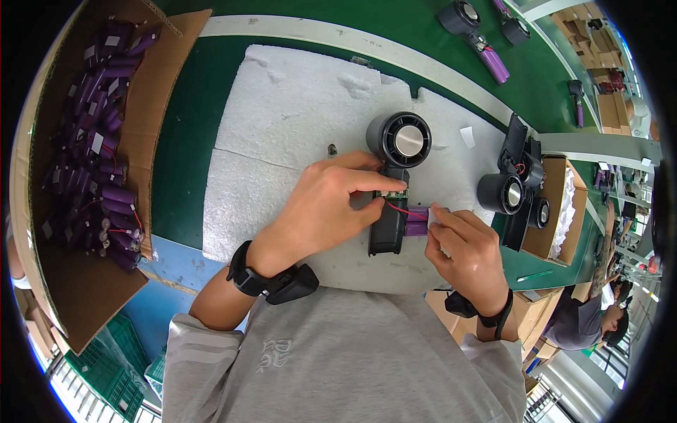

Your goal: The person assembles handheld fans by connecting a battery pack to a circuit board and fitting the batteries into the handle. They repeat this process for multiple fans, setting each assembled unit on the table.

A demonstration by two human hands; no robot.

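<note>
On the white foam sheet (282, 106) lies a black handheld blower (386, 236), its round head with a silver centre pointing away from me. A small green circuit board (392, 193) shows in its handle. My left hand (324, 201) grips the handle, index finger and thumb at the board. To the right of the handle is a purple battery pack (416, 221), with a red wire (403, 210) running from the board across it. My right hand (467, 247) pinches a small white piece (432, 220) at the pack's right end; its fingers partly hide it.
A cardboard box (166, 106) of purple battery packs stands at left. More blowers (502, 193) sit at right beside a carton (557, 211). Further blower parts (476, 39) lie on the green bench (317, 17) beyond a pale rail (310, 29). Another person (582, 323) is at far right.
</note>
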